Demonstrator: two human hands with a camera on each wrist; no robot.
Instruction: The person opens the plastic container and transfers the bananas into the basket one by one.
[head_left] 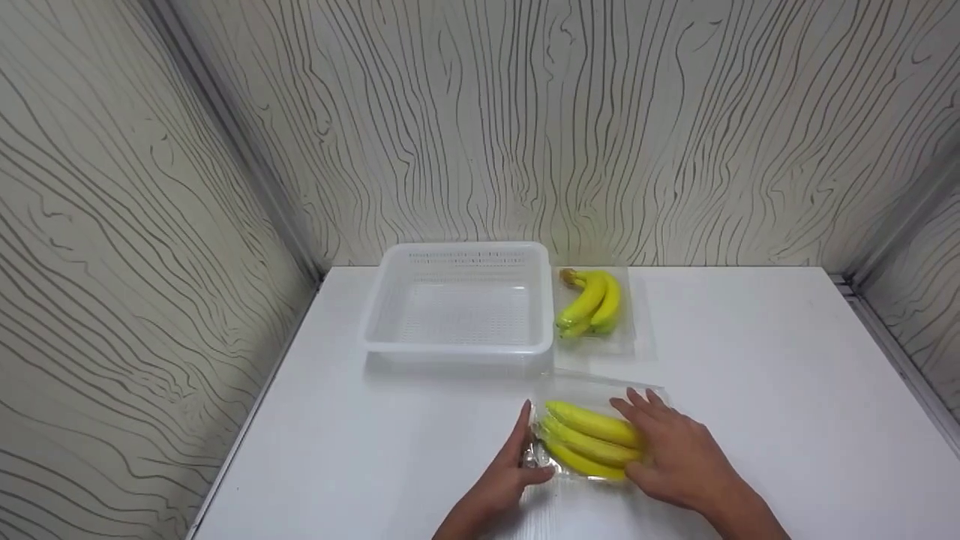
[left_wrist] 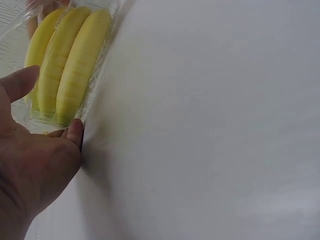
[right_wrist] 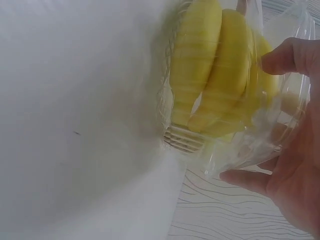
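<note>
Three bananas (head_left: 589, 444) lie side by side in a clear plastic bag (head_left: 592, 386) near the table's front. At the bag's left end, my left hand (head_left: 496, 480) holds it with thumb and fingers spread around the edge. My right hand (head_left: 686, 459) grips the right end, its thumb against the bananas. In the left wrist view, the left hand (left_wrist: 35, 160) has its thumb over the bag, with some fingers hidden behind it. From the right wrist, the right hand (right_wrist: 295, 155) shows around the wrinkled plastic, with its thumb on top.
A white perforated plastic basket (head_left: 459, 349) stands at the back left of the white table (head_left: 750, 337). Right beside it lies a second clear bag (head_left: 619, 345) with a bunch of bananas (head_left: 592, 300). Wood-patterned walls (head_left: 480, 150) border the table.
</note>
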